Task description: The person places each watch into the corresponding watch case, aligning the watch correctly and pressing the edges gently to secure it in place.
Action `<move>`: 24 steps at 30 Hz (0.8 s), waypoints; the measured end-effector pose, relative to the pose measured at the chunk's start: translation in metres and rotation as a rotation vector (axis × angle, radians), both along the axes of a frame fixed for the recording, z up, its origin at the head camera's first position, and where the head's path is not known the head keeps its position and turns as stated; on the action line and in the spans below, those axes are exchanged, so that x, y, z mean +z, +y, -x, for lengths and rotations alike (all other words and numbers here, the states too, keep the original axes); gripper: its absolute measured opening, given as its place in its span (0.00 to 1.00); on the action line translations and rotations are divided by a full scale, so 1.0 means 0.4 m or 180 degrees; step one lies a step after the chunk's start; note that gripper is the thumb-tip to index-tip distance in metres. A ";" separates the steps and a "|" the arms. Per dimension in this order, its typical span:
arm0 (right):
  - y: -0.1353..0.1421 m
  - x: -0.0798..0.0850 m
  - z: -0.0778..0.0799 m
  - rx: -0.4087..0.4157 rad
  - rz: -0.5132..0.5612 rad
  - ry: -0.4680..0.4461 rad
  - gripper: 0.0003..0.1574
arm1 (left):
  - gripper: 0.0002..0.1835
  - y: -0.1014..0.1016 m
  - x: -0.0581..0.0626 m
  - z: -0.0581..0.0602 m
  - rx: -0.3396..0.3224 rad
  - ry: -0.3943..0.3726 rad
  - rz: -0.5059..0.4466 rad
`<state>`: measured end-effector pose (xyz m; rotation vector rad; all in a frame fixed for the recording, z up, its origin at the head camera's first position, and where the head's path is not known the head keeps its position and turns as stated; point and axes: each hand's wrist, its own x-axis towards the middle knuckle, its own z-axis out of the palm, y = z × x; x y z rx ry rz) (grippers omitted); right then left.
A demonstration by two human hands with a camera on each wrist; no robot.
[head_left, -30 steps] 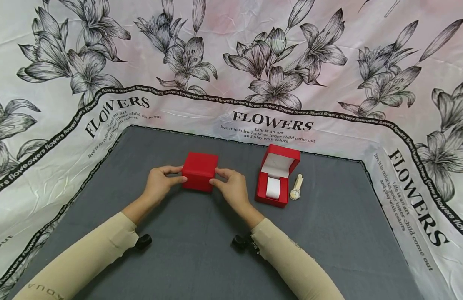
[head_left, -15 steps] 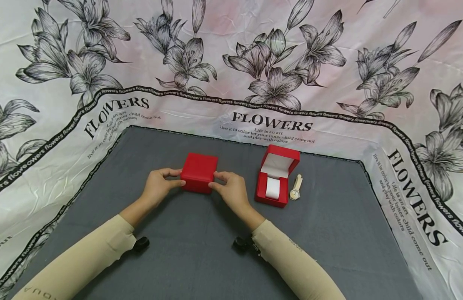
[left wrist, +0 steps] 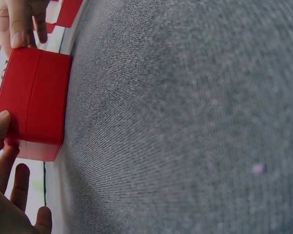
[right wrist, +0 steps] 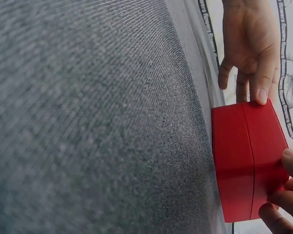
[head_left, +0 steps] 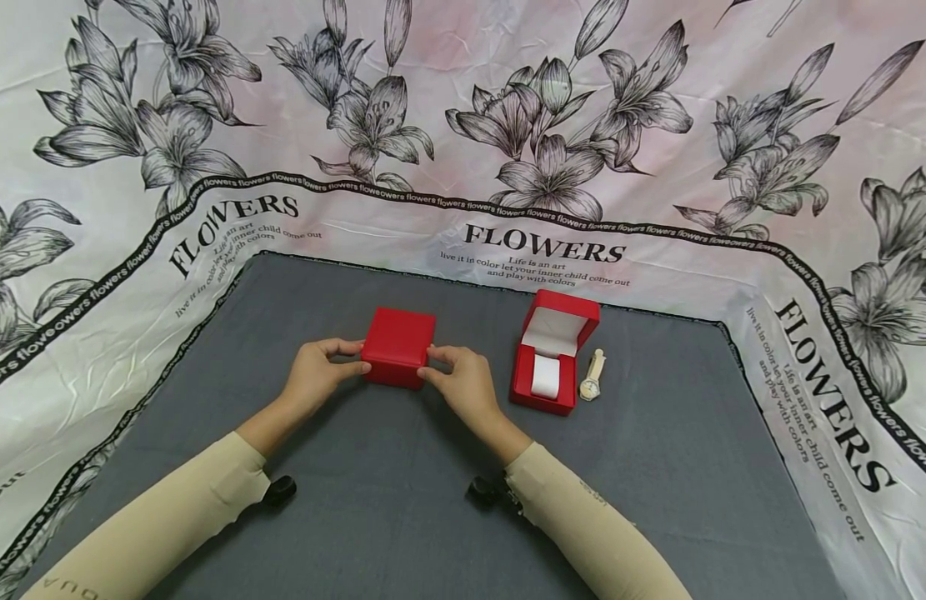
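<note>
A closed red watch box (head_left: pixel 399 335) stands on the grey cloth, left of the middle in the head view. My left hand (head_left: pixel 312 373) holds its left side, the thumb at the front corner and a finger further back. On the opposite side my right hand (head_left: pixel 465 382) grips it the same way. In the left wrist view a seam runs round the box (left wrist: pixel 34 97) between lid and base, with the fingers on the lid part. The right wrist view has the right hand's fingertips (right wrist: pixel 278 200) against the box's near side, and the left hand (right wrist: pixel 251 48) beyond.
To the right, a second red watch box (head_left: pixel 518 398) stands with its lid up and a white cushion (head_left: pixel 546 376) inside. A pale-strapped wristwatch (head_left: pixel 593 377) lies beside it. Grey cloth (head_left: pixel 387 517) with a flower-printed border covers the surface.
The closed watch box has shifted very slightly toward me, with both hands still on it. The open box and the wristwatch stay where they were.
</note>
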<state>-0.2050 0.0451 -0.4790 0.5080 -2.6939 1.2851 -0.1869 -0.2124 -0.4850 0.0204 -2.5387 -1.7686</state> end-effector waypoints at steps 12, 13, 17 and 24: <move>0.029 0.015 -0.010 0.0452 -0.0369 -0.0017 0.31 | 0.22 -0.001 0.017 -0.019 -0.0086 0.0029 0.0520; 0.031 0.015 -0.010 0.0484 -0.0386 0.0001 0.32 | 0.23 -0.001 0.019 -0.020 -0.0090 0.0040 0.0558; 0.041 0.017 -0.014 0.0568 -0.0397 0.0066 0.31 | 0.23 -0.003 0.025 -0.025 -0.0111 0.0105 0.0622; 0.066 0.032 -0.034 0.0677 -0.0348 0.0171 0.28 | 0.23 -0.006 0.039 -0.029 -0.0171 0.0259 0.0656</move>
